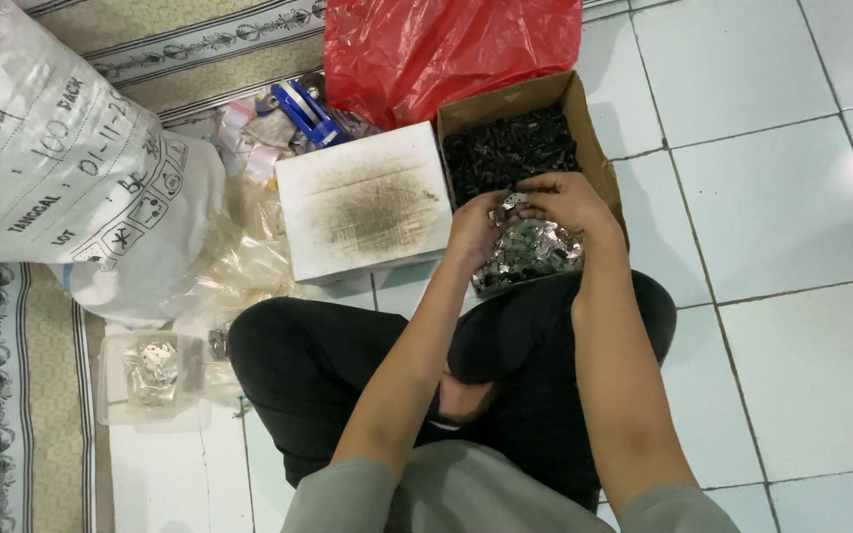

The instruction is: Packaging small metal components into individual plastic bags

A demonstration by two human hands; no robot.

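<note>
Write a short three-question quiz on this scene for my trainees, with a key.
1. True or false: both hands are inside the cardboard box.
2. Which lies directly left of the box? A) red bag B) white box C) sack
3. What fills the far half of the box?

Key:
1. True: left hand and right hand are over the shiny pieces.
2. B, the white box.
3. Small black parts.
</note>
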